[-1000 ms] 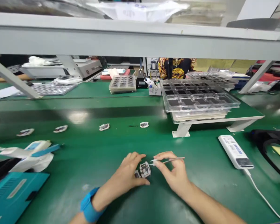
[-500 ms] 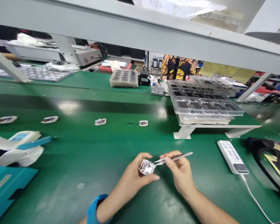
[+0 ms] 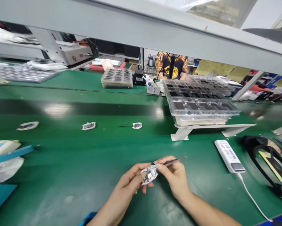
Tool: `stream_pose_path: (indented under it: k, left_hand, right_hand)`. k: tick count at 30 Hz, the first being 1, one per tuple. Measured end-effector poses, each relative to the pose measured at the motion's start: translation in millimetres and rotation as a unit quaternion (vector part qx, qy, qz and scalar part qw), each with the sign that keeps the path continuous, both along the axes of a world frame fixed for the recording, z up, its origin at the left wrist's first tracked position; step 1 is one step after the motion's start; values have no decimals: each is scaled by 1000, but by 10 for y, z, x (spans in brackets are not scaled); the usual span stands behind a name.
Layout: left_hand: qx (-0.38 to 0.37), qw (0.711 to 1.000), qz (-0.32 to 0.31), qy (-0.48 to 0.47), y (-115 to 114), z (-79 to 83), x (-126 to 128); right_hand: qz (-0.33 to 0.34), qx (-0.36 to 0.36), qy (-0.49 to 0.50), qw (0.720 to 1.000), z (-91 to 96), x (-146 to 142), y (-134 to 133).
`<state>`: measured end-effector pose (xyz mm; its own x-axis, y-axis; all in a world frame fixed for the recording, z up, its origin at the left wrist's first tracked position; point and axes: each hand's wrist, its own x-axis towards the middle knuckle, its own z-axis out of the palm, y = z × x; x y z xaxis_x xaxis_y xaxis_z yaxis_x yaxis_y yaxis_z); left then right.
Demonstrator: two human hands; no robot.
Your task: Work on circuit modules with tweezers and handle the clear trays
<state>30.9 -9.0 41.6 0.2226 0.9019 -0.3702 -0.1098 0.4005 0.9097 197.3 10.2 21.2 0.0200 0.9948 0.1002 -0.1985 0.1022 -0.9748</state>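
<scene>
The left hand (image 3: 129,180) pinches a small silvery part (image 3: 149,174) between thumb and fingertips, holding it just above the green desk (image 3: 89,163) at the near centre. The right hand (image 3: 176,175) is closed around a pair of thin metal tweezers (image 3: 172,162), whose tips meet the top of the part; the tweezer shaft runs off to the right over the knuckles. The two hands nearly touch around the part. A blue wristband (image 3: 87,218) shows at the lower edge on the left arm.

To the right of the hands, near them, a white oblong device (image 3: 229,151) lies flat with a white cable (image 3: 251,197) trailing toward the near right corner. Further right sits a black ring-shaped object (image 3: 270,157). Beyond the device, a low white stand (image 3: 213,128) carries a stack of clear plastic trays (image 3: 199,105) with dark compartments.

Farther out on the desk, three small parts lie in a row, well apart: one (image 3: 137,125) straight beyond the hands, one (image 3: 88,126) to its left, and one (image 3: 28,125) further left. At the near left edge lies a white and blue tool (image 3: 4,150).

On the far side stand another stack of trays (image 3: 117,77) and a small white box (image 3: 153,89). Behind them a person in a patterned yellow and black shirt (image 3: 171,64) is partly visible beneath a grey shelf beam (image 3: 141,31).
</scene>
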Motion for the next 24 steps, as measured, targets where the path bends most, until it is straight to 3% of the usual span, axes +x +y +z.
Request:
stream_pose_path:
  k: [9, 14, 17, 19, 22, 24]
  left_hand:
    - [2, 1000, 25, -9, -21, 17, 66]
    - [5, 999, 34, -6, -8, 14, 80]
    - [6, 999, 38, -10, 7, 1, 70]
    - [4, 999, 39, -14, 15, -10, 61]
    - [-4, 999, 42, -19, 24, -18, 50]
    - [-11, 999, 42, -19, 25, -16, 45]
  right_hand:
    - [36, -50, 49, 997, 48, -32, 11]
    - [54, -20, 51, 997, 44, -40, -17]
    - [59, 58, 4, 997, 66, -26, -36]
    - [53, 148, -65, 985, 101, -2, -48]
    - [47, 296, -163, 940, 159, 48, -61]
    - [59, 353, -200, 912, 178, 77, -63]
